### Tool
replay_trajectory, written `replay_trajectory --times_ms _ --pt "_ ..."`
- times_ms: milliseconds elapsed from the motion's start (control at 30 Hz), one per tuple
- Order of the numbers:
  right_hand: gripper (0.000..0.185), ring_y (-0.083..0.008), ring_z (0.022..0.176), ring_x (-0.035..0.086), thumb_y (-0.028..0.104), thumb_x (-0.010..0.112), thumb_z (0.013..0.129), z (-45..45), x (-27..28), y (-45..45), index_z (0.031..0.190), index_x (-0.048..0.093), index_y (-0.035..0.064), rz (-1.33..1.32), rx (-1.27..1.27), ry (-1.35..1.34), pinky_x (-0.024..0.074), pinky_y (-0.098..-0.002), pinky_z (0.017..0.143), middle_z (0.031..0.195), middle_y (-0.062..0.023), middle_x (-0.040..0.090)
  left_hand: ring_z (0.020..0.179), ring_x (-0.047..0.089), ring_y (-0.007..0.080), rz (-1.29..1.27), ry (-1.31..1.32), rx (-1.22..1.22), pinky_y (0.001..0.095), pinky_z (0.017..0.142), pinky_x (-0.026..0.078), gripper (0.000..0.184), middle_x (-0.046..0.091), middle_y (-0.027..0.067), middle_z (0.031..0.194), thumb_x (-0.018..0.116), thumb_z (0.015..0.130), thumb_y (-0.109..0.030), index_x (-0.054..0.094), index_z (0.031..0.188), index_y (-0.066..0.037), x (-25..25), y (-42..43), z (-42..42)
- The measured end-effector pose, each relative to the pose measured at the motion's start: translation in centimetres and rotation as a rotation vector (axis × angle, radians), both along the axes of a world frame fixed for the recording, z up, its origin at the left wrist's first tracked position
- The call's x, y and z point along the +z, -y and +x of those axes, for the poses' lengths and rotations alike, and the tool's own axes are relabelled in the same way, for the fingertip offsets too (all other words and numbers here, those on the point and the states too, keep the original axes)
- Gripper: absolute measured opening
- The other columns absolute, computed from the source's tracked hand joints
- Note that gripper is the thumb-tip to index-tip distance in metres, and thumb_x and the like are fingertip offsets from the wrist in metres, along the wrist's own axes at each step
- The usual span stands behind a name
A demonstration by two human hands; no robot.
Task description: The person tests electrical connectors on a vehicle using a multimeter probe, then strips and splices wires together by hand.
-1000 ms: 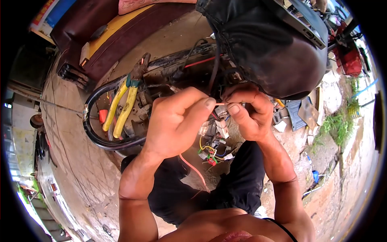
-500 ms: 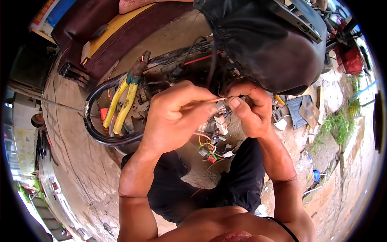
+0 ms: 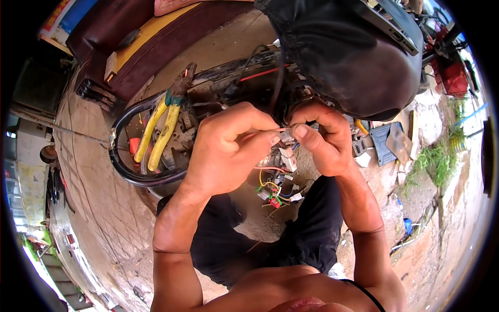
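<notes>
My left hand (image 3: 228,145) pinches a thin pinkish wire (image 3: 284,129) between thumb and forefinger. Close beside it, my right hand (image 3: 327,138) pinches the wire's other end, with thumb and forefinger pressed together; the exact tip is too small to make out. Below the hands hangs a wiring harness (image 3: 270,187) with coloured wires and several connectors, one of them red (image 3: 274,202) and another white (image 3: 287,158). Yellow-handled pliers (image 3: 165,132) with a dark, worn head lie on the metal frame to the left of my left hand.
A black tubular rail (image 3: 117,156) curves around the frame's left end. A black seat cover (image 3: 353,62) overhangs the right hand. Behind stands a maroon sofa (image 3: 161,47). A grey-blue plastic panel (image 3: 383,144) lies on the ground at right, near grass (image 3: 434,161).
The fingertips have shifted slightly at the wire, with the left thumb now drawn a little apart from the right hand's pinch. The view has moved only slightly.
</notes>
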State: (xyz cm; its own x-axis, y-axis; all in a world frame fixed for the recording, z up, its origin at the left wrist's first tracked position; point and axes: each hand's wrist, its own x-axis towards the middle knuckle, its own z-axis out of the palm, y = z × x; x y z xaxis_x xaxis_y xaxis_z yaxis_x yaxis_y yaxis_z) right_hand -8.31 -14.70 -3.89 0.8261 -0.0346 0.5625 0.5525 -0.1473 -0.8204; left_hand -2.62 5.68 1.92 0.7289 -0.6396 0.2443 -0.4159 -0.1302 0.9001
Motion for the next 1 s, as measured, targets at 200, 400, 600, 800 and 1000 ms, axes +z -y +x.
replay_trajectory --times_ms 200,400,600,800,1000 --pt "0.014 -0.0135 0.078 0.054 0.011 0.059 0.095 -0.3 1.2 -0.1 0.091 0.063 -0.0017 -0.013 0.018 -0.170 0.0458 -0.0296 0.072 0.080 -0.0055 0.060 0.067 0.058 0.0127 -0.034 0.530 0.060 0.0260 0.060 0.045 0.012 0.063 0.0061 0.081 0.072 0.084 0.007 0.069 0.093 0.001 -1.2 0.1 0.1" --pt "0.020 -0.0126 0.078 0.053 0.017 0.058 0.100 -0.1 0.3 -0.3 0.094 0.062 -0.0016 0.037 -0.006 -0.124 0.0455 -0.0285 0.072 0.082 -0.0052 0.059 0.065 0.059 0.0149 -0.023 0.475 0.063 0.0290 0.060 0.048 0.009 0.063 0.0069 0.078 0.071 0.087 0.005 0.070 0.095 0.002 -1.0 0.3 -0.1" --pt "0.020 -0.0147 0.080 0.056 0.017 0.060 0.101 0.0 0.2 -0.2 0.095 0.063 -0.0021 -0.030 -0.036 -0.048 0.0475 -0.0299 0.075 0.084 -0.0063 0.061 0.067 0.055 0.0097 -0.015 0.277 0.017 0.0255 0.060 0.044 0.005 0.063 0.0034 0.078 0.070 0.089 0.005 0.069 0.093 0.002 -1.1 0.4 0.3" --pt "0.022 -0.0153 0.079 0.056 0.018 0.058 0.102 -0.2 0.7 -0.4 0.096 0.063 -0.0028 -0.017 -0.039 -0.199 0.0478 -0.0306 0.074 0.081 -0.0070 0.062 0.067 0.060 0.0138 -0.033 0.242 0.044 0.0274 0.060 0.047 0.009 0.062 0.0064 0.078 0.071 0.085 0.006 0.069 0.092 0.002 -0.7 0.3 0.3" --pt "0.022 -0.0159 0.076 0.056 0.018 0.059 0.100 0.1 -0.1 -0.7 0.097 0.063 -0.0029 0.134 -0.063 -0.163 0.0486 -0.0314 0.074 0.081 -0.0064 0.062 0.068 0.063 0.0121 -0.078 0.261 0.077 0.0261 0.060 0.050 0.010 0.062 0.0065 0.079 0.072 0.085 0.007 0.069 0.092 0.002 -0.7 0.2 0.0"
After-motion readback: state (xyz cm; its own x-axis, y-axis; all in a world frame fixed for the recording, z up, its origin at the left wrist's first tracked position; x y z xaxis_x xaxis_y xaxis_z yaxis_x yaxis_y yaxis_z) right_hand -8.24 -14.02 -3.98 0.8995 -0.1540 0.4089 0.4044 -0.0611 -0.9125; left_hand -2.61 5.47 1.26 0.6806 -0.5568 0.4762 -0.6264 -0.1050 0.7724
